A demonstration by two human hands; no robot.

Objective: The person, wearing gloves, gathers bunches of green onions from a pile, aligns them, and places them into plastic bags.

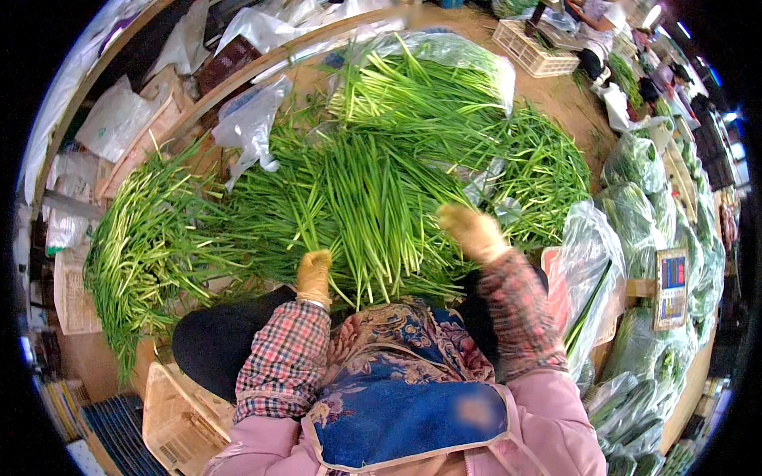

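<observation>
A large heap of long green chives [369, 210] lies in front of me, the pale cut ends of its middle bunch pointing toward my lap. My left hand [314, 274], in a tan glove, is closed at the heap's near left edge. What its curled fingers hold, if anything, is hidden. My right hand [474, 232], gloved the same way, hovers at the right side of the middle bunch. Motion blurs its fingers, so their grip cannot be made out. Beyond the middle bunch, more chives [413, 87] rest on a clear plastic sheet [502, 79].
Looser chives [151, 254] are piled at the left. A plastic crate [178, 420] stands at lower left. On the right are a clear bag [595, 254], several bagged bundles of greens [635, 214] and a framed sign [671, 289]. A person [599, 32] works by a crate [533, 51] at the far right.
</observation>
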